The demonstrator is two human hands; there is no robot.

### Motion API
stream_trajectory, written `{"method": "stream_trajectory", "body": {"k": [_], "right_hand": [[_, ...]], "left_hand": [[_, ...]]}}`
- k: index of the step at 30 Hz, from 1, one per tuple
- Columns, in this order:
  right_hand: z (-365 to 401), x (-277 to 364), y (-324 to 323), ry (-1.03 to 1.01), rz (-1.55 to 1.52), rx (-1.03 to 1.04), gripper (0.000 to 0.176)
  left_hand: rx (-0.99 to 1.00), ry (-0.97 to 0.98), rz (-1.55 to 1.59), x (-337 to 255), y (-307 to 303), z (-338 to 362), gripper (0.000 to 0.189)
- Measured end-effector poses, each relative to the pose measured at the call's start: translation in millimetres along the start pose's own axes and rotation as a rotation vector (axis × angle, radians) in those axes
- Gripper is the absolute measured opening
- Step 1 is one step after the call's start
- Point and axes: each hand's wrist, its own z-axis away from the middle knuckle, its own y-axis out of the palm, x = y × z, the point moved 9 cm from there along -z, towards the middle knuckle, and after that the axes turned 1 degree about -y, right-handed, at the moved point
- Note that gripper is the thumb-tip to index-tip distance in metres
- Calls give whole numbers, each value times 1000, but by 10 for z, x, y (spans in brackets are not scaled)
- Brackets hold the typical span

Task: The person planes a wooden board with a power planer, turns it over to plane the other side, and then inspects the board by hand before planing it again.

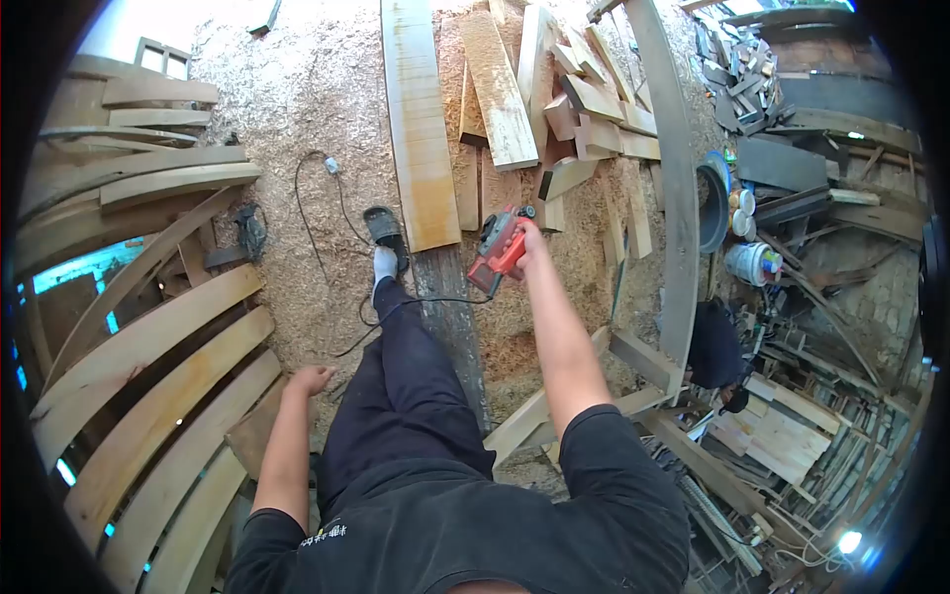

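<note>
My right hand (527,246) is wrapped round the handle of a red and black power tool (500,259), held beside the near end of a long plank (421,129). From the tool a black cord loops left across my legs. The plank lies lengthwise ahead of me, above a dark, worn beam (450,327). Low at my left side, my left hand (313,379) hangs with its fingers curled; whether anything is in them is too small to make out. My foot in a dark slipper (384,226) stands left of the plank.
Curved boards (148,366) are stacked at the left. Loose timber pieces (505,89) lie ahead on the shavings. A wooden frame (668,178) stands to the right, and beyond it are buckets (744,262) and a person in dark clothing (714,342). A cord (302,213) lies on the floor.
</note>
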Motion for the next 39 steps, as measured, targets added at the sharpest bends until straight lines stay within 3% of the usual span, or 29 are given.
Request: {"method": "stream_trajectory", "body": {"k": [3,8,10,12,15,17,19,20,25,30,33,35,37,39], "right_hand": [[-275,30,28,-10,34,-15,19],[-243,-103,-28,-7,52,-60,16],[-118,-245,-56,-117,235,-92,15],[-373,-341,-177,-303,220,-125,14],[-384,-250,-111,-339,315,-212,21],[-658,-305,-178,-349,353,-293,22],[-602,-156,-267,-520,389,-527,40],[-526,-115,-251,-486,435,-576,45],[-605,33,-249,-366,463,-629,43],[-448,38,-88,-327,387,-557,40],[-332,22,-34,-474,549,-499,34],[577,304,419,-1065,961,-761,35],[754,137,827,-994,979,-286,39],[784,-145,1110,-1092,1048,-71,48]], "left_hand": [[-53,25,70,-455,-204,146,55],[-263,281,169,-1373,-662,-26,40],[-348,397,253,-1787,-832,-59,37],[-443,517,338,-2225,-1104,-44,33],[-460,594,360,-2734,-1291,27,30],[-571,672,502,-2928,-1450,92,31],[-585,645,545,-3036,-1532,149,32],[-566,629,558,-3074,-1555,152,32],[-584,646,601,-3099,-1587,-37,42],[-570,583,869,-3055,-1467,-606,63],[-617,530,787,-3156,-1473,-823,65],[-658,455,737,-3203,-1519,-797,66],[-698,381,682,-3257,-1587,-691,66],[-567,307,737,-3309,-1553,-648,70]]}}
